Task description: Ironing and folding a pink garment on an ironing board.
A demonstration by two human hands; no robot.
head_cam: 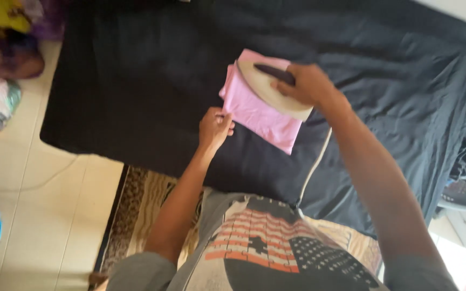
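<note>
Pink cloth [257,116], folded into a small rectangle, is laid on a black sheet [136,81] that is spread over a low flat surface, near the middle of that sheet. 1 iron [273,89] with a cream body and a dark handle is set on the upper part of the pink cloth, touching it. The dark handle is gripped by the right hand [308,85], whose fingers are closed around it. The near left corner of the pink cloth is touched by the left hand [215,128], its fingers curled at the edge; whether the cloth is pinched or only pressed cannot be told. A white cord [314,164] is seen running from under the iron down across the black sheet toward the person's body. A patterned rug [141,205] is laid on the pale tiled floor [39,178] beside the sheet's near edge. Heaps of coloured clothes [6,43] are piled at the left edge of the view, well apart from the hands.
</note>
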